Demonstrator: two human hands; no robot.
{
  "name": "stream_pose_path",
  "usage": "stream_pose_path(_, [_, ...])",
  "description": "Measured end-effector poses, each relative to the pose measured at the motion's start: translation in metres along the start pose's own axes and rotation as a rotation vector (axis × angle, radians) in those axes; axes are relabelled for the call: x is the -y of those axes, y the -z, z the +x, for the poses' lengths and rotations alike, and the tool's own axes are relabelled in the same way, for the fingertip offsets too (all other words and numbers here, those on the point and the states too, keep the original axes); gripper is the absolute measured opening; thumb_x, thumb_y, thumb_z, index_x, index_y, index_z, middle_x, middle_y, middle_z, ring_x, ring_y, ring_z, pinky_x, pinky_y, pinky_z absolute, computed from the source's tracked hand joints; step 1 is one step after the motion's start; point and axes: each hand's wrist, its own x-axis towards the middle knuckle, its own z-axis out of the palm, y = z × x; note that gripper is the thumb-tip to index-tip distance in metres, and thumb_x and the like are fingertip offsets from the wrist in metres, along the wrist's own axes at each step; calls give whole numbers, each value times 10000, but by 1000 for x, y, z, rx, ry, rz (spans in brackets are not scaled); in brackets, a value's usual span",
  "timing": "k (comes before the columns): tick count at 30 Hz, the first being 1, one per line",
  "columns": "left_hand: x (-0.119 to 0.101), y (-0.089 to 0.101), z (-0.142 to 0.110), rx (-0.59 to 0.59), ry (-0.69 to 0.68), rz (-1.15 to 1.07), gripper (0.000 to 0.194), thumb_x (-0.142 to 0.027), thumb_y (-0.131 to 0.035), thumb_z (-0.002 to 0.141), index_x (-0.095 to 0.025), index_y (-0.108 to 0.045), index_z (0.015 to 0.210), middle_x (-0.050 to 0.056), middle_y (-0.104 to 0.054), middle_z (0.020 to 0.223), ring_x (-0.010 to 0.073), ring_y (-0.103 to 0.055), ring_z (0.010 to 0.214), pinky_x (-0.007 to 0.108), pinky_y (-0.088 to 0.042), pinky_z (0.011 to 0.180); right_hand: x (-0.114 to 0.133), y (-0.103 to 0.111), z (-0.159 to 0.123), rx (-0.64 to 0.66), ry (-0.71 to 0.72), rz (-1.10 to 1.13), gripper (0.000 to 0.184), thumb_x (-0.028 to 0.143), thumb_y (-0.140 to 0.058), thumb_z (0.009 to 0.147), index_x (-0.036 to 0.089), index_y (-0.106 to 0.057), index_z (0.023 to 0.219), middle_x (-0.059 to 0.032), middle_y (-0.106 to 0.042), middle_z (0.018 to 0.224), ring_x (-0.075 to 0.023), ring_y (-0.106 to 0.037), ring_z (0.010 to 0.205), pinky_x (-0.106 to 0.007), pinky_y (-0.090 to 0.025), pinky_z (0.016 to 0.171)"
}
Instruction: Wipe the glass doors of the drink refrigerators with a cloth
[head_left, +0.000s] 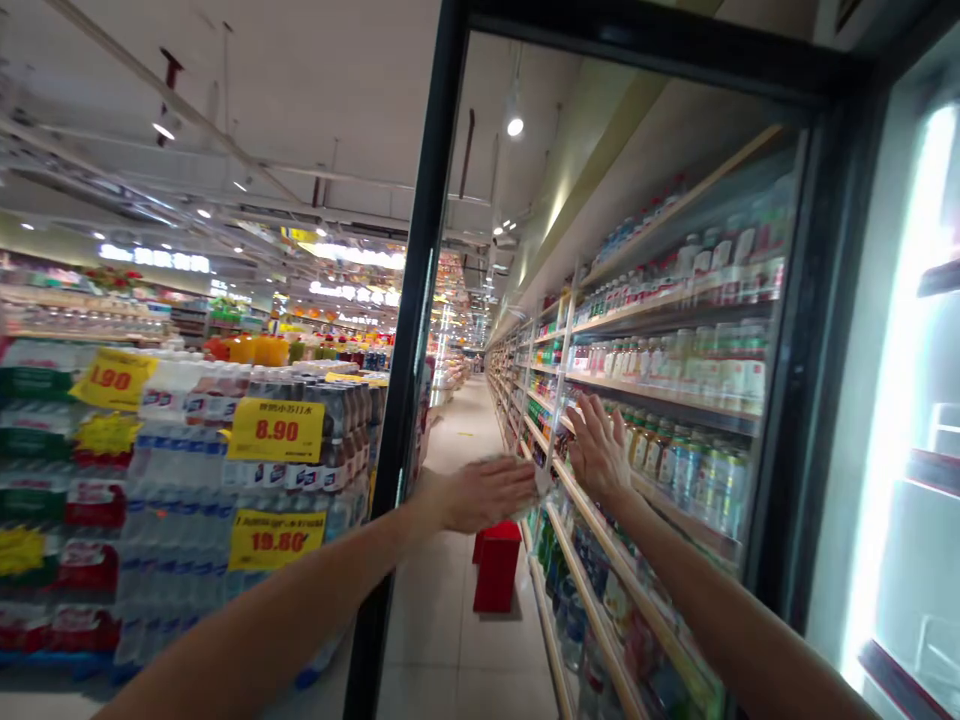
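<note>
A glass cooler door in a black frame (406, 330) stands swung open in front of me, with both hands at its pane. My left hand (484, 495) lies flat near the middle of the glass, fingers together and pointing right. Along its upper edge and past its fingertips shows a thin whitish piece that looks like a cloth (543, 480), partly hidden under the fingers and blurred. To the right, my right hand (598, 450) is raised with its fingers spread, on or very near the glass, holding nothing.
Through the pane show bottle-filled shelves (667, 400), a red box-like stand (497, 568) and the tiled aisle floor (442, 620). Stacked bottle packs (176, 520) with yellow price signs (275, 430) stand left. The lit cooler interior (911, 400) is at right.
</note>
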Motion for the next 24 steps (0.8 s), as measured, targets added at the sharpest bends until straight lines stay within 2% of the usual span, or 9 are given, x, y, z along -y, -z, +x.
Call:
stream_pose_path(2, [15, 6, 8, -69, 50, 54, 418, -344, -311, 914, -249, -400, 1311, 6, -459, 1355, 127, -288, 1331, 325, -214, 1114, 0, 0, 0, 9, -13, 18, 524, 250, -349, 878, 212, -268, 1394, -102, -341, 1440, -220, -185, 1383, -487, -156, 1112])
stream_pose_path(6, [34, 10, 19, -222, 437, 198, 463, -309, -334, 906, -159, -354, 1343, 97, -374, 1410, 240, -181, 1371, 476, -153, 1115, 0, 1, -1, -15, -1, 36, 538, 252, -351, 877, 207, -244, 1403, -111, -346, 1436, -222, -181, 1384, -495, -160, 1108])
stream_pose_path(10, [-3, -10, -10, -11, -250, 37, 394, -302, -372, 895, -271, -435, 1282, -10, -458, 1358, 116, -260, 1342, 314, -178, 1132, 0, -1, -1, -40, 10, 60, 573, 252, -364, 875, 213, -190, 1419, -113, -337, 1440, -225, -195, 1380, -504, -169, 1102])
stream_pose_path(12, [-5, -10, -13, 48, -301, 11, 400, -285, -385, 887, -285, -429, 1285, -24, -463, 1354, 97, -269, 1335, 287, -177, 1131, -1, -1, -2, -64, 17, 99, 595, 258, -354, 876, 209, -144, 1430, -118, -308, 1454, -227, -194, 1380, -507, -179, 1099])
stream_pose_path(16, [23, 8, 13, -143, 409, 154, 474, -285, -328, 906, -170, -318, 1366, 85, -349, 1427, 221, -169, 1375, 459, -133, 1129, -20, 1, -2, -42, 19, 138, 596, 286, -326, 881, 220, -118, 1435, -111, -278, 1468, -224, -210, 1376, -491, -211, 1089])
stream_pose_path(17, [23, 9, 18, -165, 460, 172, 485, -296, -331, 905, -156, -312, 1369, 97, -330, 1435, 244, -151, 1378, 485, -132, 1123, -28, 2, -2, -37, -18, 117, 589, 292, -322, 882, 223, -130, 1434, -109, -275, 1470, -226, -219, 1372, -495, -201, 1090])
stream_pose_path(18, [18, 7, 19, -159, 422, 175, 483, -302, -337, 903, -158, -323, 1364, 93, -327, 1438, 250, -148, 1378, 488, -135, 1122, -36, 3, -1, -43, -73, 87, 580, 297, -318, 883, 223, -147, 1432, -108, -273, 1471, -229, -229, 1369, -502, -186, 1091])
stream_pose_path(22, [-11, -7, 13, 54, -210, 87, 419, -277, -342, 904, -237, -401, 1317, -2, -392, 1406, 150, -229, 1357, 345, -173, 1137, -59, 2, -2, -114, -236, 6, 546, 314, -292, 888, 201, -219, 1417, -113, -301, 1458, -235, -256, 1358, -502, -172, 1089])
stream_pose_path(24, [-4, -1, 22, 68, -183, 81, 423, -279, -320, 911, -237, -387, 1326, -7, -377, 1416, 150, -220, 1360, 346, -179, 1136, -60, 0, -3, -134, -236, -6, 539, 319, -278, 890, 193, -236, 1412, -113, -331, 1443, -232, -268, 1353, -489, -181, 1088])
